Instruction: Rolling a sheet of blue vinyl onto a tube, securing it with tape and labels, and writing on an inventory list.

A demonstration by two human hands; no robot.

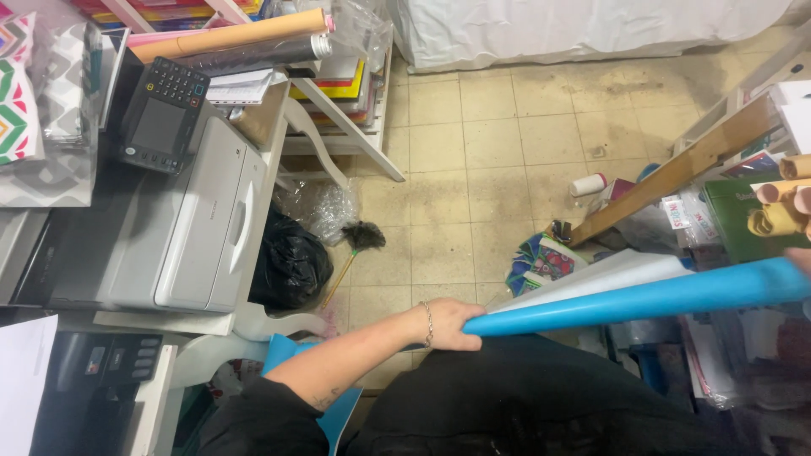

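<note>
Bright blue paper roll (642, 297), with a white sheet (604, 274) tucked against it. Printer (182, 228) is light grey with a black keypad panel (162, 114) on top. Black bin bag (289, 266) next to it, and a feather duster (359, 241) with dark plumes, yellowish handle I think. Floor tiles (473, 160) are a grubby beige. Chevron-patterned wrap (17, 93) is grey, green and pink.

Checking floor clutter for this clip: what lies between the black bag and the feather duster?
Nothing: in the head view the black bag and feather duster lie apart, with bare tile floor between.
</note>
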